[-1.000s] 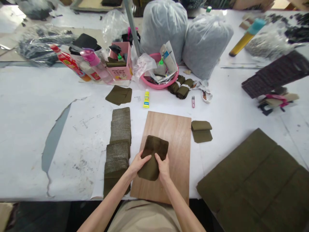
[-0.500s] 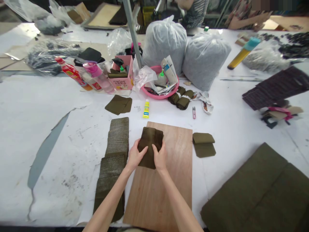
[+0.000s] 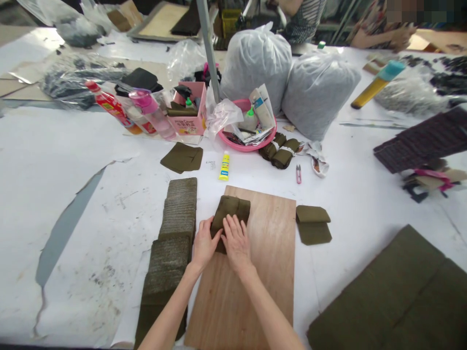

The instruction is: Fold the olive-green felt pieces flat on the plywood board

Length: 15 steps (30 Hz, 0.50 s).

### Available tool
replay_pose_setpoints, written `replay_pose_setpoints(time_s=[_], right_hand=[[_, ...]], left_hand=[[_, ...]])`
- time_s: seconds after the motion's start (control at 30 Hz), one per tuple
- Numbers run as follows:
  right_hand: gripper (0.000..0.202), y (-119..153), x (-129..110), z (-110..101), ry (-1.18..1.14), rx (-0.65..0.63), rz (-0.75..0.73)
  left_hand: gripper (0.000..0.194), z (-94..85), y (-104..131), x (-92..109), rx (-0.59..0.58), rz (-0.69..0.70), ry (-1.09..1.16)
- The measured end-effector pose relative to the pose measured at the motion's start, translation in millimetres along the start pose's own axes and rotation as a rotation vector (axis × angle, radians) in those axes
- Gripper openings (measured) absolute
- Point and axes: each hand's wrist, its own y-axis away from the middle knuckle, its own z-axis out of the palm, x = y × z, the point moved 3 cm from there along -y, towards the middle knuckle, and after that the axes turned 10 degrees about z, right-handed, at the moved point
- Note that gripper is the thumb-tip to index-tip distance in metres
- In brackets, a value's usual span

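A small stack of olive-green fabric pieces (image 3: 232,206) lies on the wooden board (image 3: 270,262) in front of me. My left hand (image 3: 205,245) grips its left edge, with the thumb on top and the fingers at the side. Flat across the lower right part of the stack rests my right hand (image 3: 236,240), its fingers stretched out. To the left of the board runs a long fanned row of olive fabric pieces (image 3: 170,253). A folded olive piece (image 3: 314,224) is just right of the board.
Beyond the board lie a yellow glue tube (image 3: 224,166) and pink thread snips (image 3: 298,174). Farther back stand a pink basket (image 3: 248,147), bottles (image 3: 113,109) and stuffed plastic bags (image 3: 317,92). Large olive fabric (image 3: 397,291) covers the right front. Other people are across the table.
My right hand has let go of the stack's right edge and moved onto its top, fingers spread flat. The stack now lies lower against the board. My left hand keeps its hold.
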Motion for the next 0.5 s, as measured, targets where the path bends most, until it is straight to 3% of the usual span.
replay_pose_setpoints(time_s=[0.17,0.27,0.37,0.5], right_hand=[[0.053,6,0,-6,0.050,-0.217,-0.218],[0.052,-9,-5,-20,0.021,-0.198,-0.218],[0.063,-18,-8,-19,0.044,-0.164,-0.198],[0.068,4,-8,-6,0.039,-0.331,-0.383]], left_hand=[[0.032,-17.3,11,-1,-0.062,0.006,0.003],[0.032,-25.6,11,6,0.012,0.028,-0.016],[0.032,-28.2,7,7,0.103,0.025,0.005],[0.032,-25.4,1,3,0.123,0.046,0.022]])
